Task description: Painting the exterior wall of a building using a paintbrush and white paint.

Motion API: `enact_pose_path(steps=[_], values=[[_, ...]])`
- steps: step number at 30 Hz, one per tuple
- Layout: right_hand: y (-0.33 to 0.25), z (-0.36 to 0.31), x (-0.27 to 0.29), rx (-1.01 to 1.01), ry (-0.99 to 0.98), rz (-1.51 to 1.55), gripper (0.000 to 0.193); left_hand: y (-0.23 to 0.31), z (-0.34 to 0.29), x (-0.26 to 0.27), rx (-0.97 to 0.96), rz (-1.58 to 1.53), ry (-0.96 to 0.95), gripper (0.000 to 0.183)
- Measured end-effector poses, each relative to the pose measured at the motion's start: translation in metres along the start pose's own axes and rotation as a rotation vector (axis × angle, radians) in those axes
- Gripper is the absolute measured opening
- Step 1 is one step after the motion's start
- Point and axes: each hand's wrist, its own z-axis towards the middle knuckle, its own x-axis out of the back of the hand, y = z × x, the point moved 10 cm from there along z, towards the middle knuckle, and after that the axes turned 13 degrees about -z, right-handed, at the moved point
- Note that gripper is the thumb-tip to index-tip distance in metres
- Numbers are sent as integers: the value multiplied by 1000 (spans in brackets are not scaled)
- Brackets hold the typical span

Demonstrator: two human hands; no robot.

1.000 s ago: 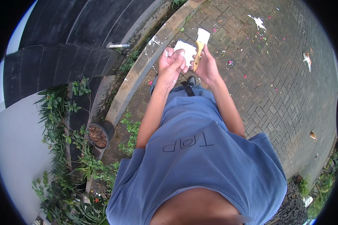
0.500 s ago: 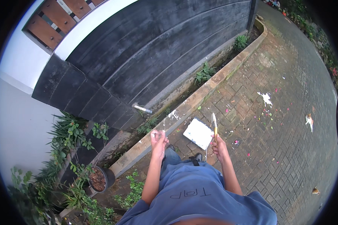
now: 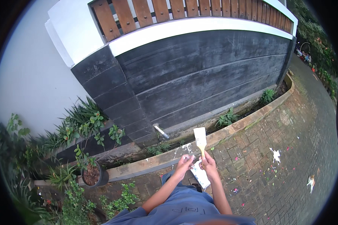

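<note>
"Two bare hands show in front of the blue shirt (image 3: 176,206). What has the right hand (image 3: 208,165) got?"

"A flat paintbrush (image 3: 201,141). Its fingers are closed around the yellowish handle, and the wide, whitish bristle end points up and away from the body."

"And the left hand (image 3: 184,165)?"

"It's just beside the right, with the fingers bent in and the thumb close to them. Pale smears show on the skin. Whether anything thin is pinched there, I cannot tell."

"What's that white shape below them?"

"A white rectangular thing (image 3: 202,177) with bluish marks, lying near the person's feet on the brick paving (image 3: 251,176). The right hand and forearm cover part of it."

"Where does the brush stand against the background?"

"Its bristles overlap the low curb (image 3: 236,134) in the view. Past that rises a dark wall (image 3: 202,67), with a short pale pipe (image 3: 161,132) sticking out near its foot."

"Anything out to the sides?"

"On the left, a dark plant pot (image 3: 103,178) filled with brown matter. On the right, a white splash (image 3: 275,155) on the bricks, and farther out an orange-and-white cat (image 3: 311,183)."
</note>
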Motion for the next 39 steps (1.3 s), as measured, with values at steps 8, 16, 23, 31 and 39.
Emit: enact_pose_path(steps=[8, 16, 23, 31, 39], values=[[17, 7, -59, -156, -191, 85, 33, 33, -25, 45, 17, 80, 32, 33], [-1, 11, -96, -94, -272, -69, 31, 44, -32, 69, -24, 61, 37, 34], [-106, 51, -155, 652, -77, -587, 38, 92, -37, 127, -121, -16, 147, 33], [-359, 74, -274, 1342, 307, -717, 22, 146, -85, 303, -288, -207, 400, 33], [-459, 112, -360, 1507, 274, -495, 24, 345, -61, 298, -541, -60, 114, 30]])
